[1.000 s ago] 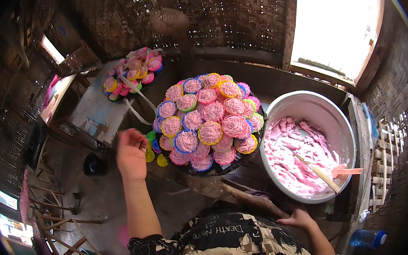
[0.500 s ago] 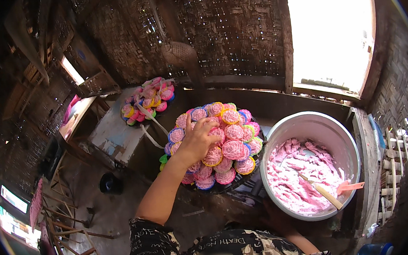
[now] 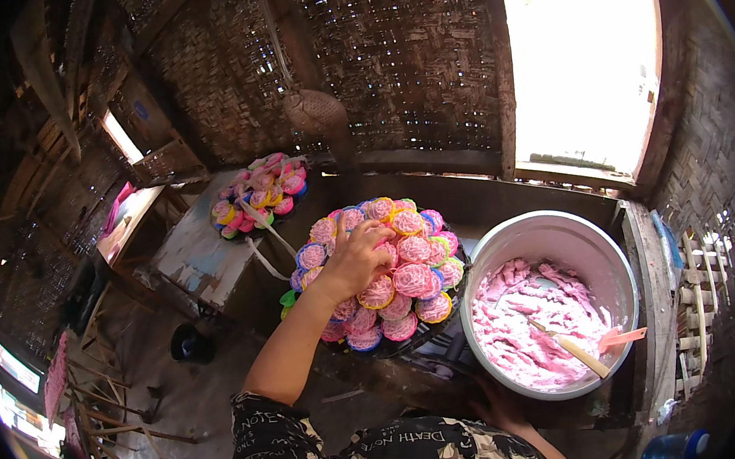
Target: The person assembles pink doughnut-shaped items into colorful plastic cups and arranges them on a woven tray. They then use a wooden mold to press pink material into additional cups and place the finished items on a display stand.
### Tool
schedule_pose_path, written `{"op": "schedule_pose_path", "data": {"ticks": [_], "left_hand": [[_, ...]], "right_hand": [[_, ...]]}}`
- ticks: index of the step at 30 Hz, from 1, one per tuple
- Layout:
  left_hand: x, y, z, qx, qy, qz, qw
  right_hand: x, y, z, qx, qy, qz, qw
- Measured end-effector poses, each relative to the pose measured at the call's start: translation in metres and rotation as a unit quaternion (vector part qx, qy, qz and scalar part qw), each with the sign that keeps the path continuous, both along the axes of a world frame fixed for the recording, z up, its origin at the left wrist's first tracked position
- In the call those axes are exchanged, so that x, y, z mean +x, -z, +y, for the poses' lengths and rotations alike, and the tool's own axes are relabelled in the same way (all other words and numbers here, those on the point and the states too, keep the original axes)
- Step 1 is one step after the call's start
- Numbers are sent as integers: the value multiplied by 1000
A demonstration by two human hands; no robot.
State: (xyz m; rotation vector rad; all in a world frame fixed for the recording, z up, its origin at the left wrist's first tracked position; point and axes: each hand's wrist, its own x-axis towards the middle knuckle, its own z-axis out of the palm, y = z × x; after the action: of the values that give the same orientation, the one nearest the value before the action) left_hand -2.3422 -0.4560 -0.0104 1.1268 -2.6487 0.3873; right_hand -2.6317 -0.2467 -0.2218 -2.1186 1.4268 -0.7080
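Note:
My left hand [image 3: 356, 259] lies on top of a domed heap of pink rosettes [image 3: 413, 281] with stringy tops. Each sits in a bright cup rimmed yellow, blue, green or pink. Its fingers are bent and spread apart, the tips touching rosettes on the upper side; nothing visible is held. The heap rests on something dark and round. Low in the shade, left of a large pale tub [image 3: 514, 225], is my right hand [image 3: 499, 409], its fingers hidden. Soft pink-and-white dough [image 3: 524, 321] fills the tub's bottom. A wooden-handled tool [image 3: 581, 356] and a pink-handled tool [image 3: 624, 338] lean in it.
A smaller heap of similar rosettes [image 3: 280, 183], with pale straps, stands on a worn table [image 3: 199, 257] at the back left. A black bucket [image 3: 191, 343] is on the floor. Woven walls [image 3: 422, 58] and a bright window [image 3: 579, 53] rise behind. Wooden frames stand at left.
The whole view has shifted slightly, so most things sit a little further left. My left hand stays on the heap, its fingers almost unchanged. The tools in the tub look the same.

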Motion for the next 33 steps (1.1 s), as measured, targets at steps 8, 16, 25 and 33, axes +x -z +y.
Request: {"op": "schedule_pose_path", "data": {"ticks": [8,16,25,33], "left_hand": [[8,-2,-6,-73,-21,51,996],[16,14,-7,-96,-28,21,995],[21,5,5,-51,-19,32,998],[113,-26,-15,-199,-113,320,919]], "right_hand": [[-3,8,7,11,22,-14,1000],[-4,12,9,58,19,-14,998],[-4,1,14,77,35,-31,996],[2,-9,21,-143,95,42,984]]}}
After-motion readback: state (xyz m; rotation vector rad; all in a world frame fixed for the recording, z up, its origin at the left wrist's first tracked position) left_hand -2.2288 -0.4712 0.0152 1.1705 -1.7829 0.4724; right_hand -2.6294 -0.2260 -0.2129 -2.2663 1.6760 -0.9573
